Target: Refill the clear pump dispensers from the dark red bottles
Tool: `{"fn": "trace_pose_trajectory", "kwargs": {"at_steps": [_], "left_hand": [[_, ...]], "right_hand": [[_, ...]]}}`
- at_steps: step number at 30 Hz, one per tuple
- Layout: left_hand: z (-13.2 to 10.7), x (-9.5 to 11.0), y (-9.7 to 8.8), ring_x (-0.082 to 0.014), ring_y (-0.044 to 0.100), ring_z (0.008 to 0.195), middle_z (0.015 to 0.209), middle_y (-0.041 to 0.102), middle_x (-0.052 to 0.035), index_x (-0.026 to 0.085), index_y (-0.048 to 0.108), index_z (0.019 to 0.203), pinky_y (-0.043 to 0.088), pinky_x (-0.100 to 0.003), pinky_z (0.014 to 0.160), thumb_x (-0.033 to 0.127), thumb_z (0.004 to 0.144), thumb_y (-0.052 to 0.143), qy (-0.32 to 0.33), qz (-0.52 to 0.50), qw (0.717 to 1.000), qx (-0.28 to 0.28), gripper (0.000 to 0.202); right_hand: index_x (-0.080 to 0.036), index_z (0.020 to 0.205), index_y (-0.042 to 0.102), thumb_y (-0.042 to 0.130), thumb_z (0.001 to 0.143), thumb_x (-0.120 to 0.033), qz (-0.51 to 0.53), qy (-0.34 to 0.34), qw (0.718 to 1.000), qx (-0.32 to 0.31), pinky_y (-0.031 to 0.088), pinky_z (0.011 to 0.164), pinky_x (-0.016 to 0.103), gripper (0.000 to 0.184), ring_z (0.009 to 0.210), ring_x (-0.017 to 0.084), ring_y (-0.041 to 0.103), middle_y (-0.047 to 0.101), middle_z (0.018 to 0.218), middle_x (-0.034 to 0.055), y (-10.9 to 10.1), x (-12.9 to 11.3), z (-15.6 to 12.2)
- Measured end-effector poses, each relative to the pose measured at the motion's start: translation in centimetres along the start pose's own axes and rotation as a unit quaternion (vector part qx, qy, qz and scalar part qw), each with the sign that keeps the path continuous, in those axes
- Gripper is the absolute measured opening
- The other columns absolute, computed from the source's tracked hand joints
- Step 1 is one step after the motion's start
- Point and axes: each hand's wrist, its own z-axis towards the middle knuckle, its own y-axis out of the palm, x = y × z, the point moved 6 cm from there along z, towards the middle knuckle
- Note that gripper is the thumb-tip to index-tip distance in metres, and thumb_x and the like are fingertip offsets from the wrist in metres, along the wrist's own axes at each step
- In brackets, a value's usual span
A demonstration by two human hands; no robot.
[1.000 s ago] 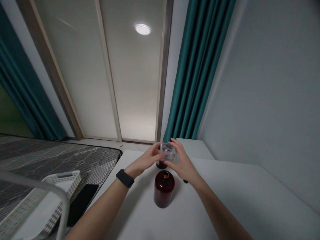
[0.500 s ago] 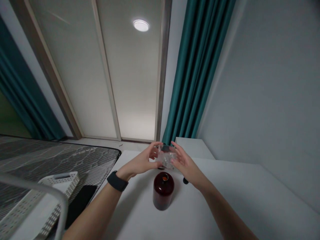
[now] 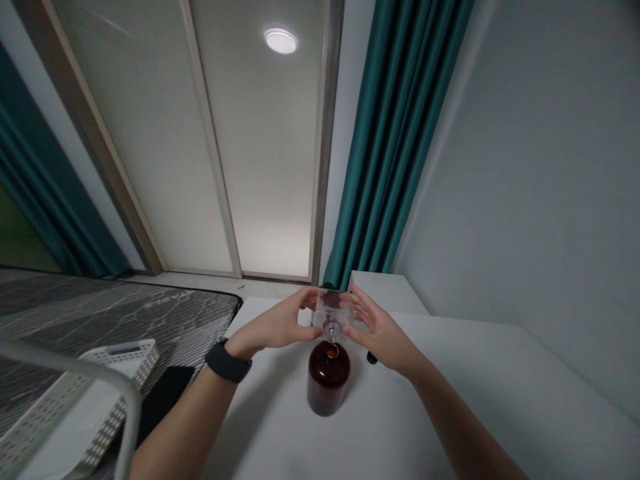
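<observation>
Between my two hands is a clear, squarish plastic bottle (image 3: 334, 307), its round neck pointing toward me. My left hand (image 3: 286, 320), with a dark band on the wrist, grips its left side, thumb near the neck. On the right side my right hand (image 3: 376, 332) holds it with thumb and fingers. Just below the clear bottle, a dark red-brown bottle (image 3: 329, 383) stands upright on the white table (image 3: 280, 427), its round mouth uncovered. A small black round piece (image 3: 371, 358) lies on the table beside my right hand, partly hidden by it.
At the left are a white perforated basket (image 3: 95, 400), a black flat item (image 3: 163, 403) and a pale curved bar (image 3: 120, 387) close to me. A grey patterned mattress (image 3: 165, 313) lies beyond. A white cabinet (image 3: 385, 290) stands behind the table, near a teal curtain (image 3: 390, 167).
The clear bottle has been turned in my hands, so its neck now shows, just above the red-brown bottle. Both hands still hold it. The view has tilted slightly.
</observation>
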Motion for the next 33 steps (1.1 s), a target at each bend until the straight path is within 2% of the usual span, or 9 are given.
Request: {"fn": "trace_pose_trajectory", "kwargs": {"at_steps": [6, 11, 17, 21, 28, 33], "left_hand": [[-0.2, 0.5, 0.1, -0.0267, 0.059, 0.111, 0.128, 0.061, -0.0097, 0.021, 0.051, 0.130, 0.048, -0.044, 0.097, 0.020, 0.075, 0.072, 0.017, 0.022, 1.000, -0.014, 0.059], [-0.4, 0.9, 0.0, -0.0280, 0.056, 0.117, 0.130, 0.060, -0.0102, 0.021, 0.048, 0.132, 0.047, -0.043, 0.097, 0.020, 0.076, 0.071, 0.025, 0.041, 0.999, -0.015, 0.061], [-0.5, 1.3, 0.1, -0.0280, 0.056, 0.118, 0.133, 0.057, -0.0099, 0.023, 0.045, 0.134, 0.045, -0.047, 0.101, 0.023, 0.078, 0.071, 0.043, 0.061, 0.997, -0.016, 0.062], [-0.5, 1.5, 0.1, -0.0281, 0.056, 0.119, 0.133, 0.057, -0.0103, 0.023, 0.044, 0.135, 0.045, -0.048, 0.103, 0.025, 0.079, 0.071, 0.054, 0.065, 0.996, -0.006, 0.062], [-0.6, 2.1, 0.2, -0.0288, 0.056, 0.119, 0.133, 0.055, -0.0111, 0.022, 0.042, 0.134, 0.047, -0.050, 0.104, 0.024, 0.079, 0.072, 0.066, 0.061, 0.996, -0.003, 0.062], [-0.6, 2.7, 0.3, -0.0281, 0.057, 0.121, 0.132, 0.054, -0.0107, 0.022, 0.041, 0.132, 0.046, -0.051, 0.108, 0.022, 0.080, 0.071, 0.071, 0.050, 0.996, -0.007, 0.060]], "right_hand": [[-0.029, 0.150, 0.038, 0.071, 0.083, -0.034, -0.022, 0.002, 1.000, 0.012, 0.045, 0.110, 0.053, 0.075, 0.136, 0.029, 0.050, 0.051, 0.148, 0.0129, 0.1, -0.3, -0.5], [-0.028, 0.151, 0.036, 0.069, 0.084, -0.030, -0.045, -0.002, 0.999, 0.008, 0.039, 0.115, 0.054, 0.075, 0.138, 0.029, 0.047, 0.048, 0.150, 0.0121, 0.2, -0.9, -0.7], [-0.030, 0.152, 0.033, 0.069, 0.084, -0.026, -0.062, -0.029, 0.998, 0.017, 0.040, 0.115, 0.054, 0.077, 0.138, 0.028, 0.047, 0.046, 0.152, 0.0109, 0.1, -1.9, -0.9], [-0.032, 0.149, 0.037, 0.067, 0.084, -0.023, -0.066, -0.055, 0.996, 0.025, 0.040, 0.114, 0.053, 0.072, 0.139, 0.028, 0.046, 0.045, 0.152, 0.0092, 0.1, -2.6, -1.0], [-0.030, 0.150, 0.035, 0.070, 0.082, -0.025, -0.076, -0.025, 0.996, 0.026, 0.039, 0.115, 0.057, 0.077, 0.139, 0.032, 0.045, 0.043, 0.153, 0.0106, 0.0, -2.2, -1.2], [-0.030, 0.149, 0.036, 0.069, 0.081, -0.022, -0.086, -0.028, 0.996, 0.026, 0.039, 0.115, 0.056, 0.076, 0.139, 0.031, 0.046, 0.044, 0.152, 0.0107, -0.1, -2.5, -1.2]]}}
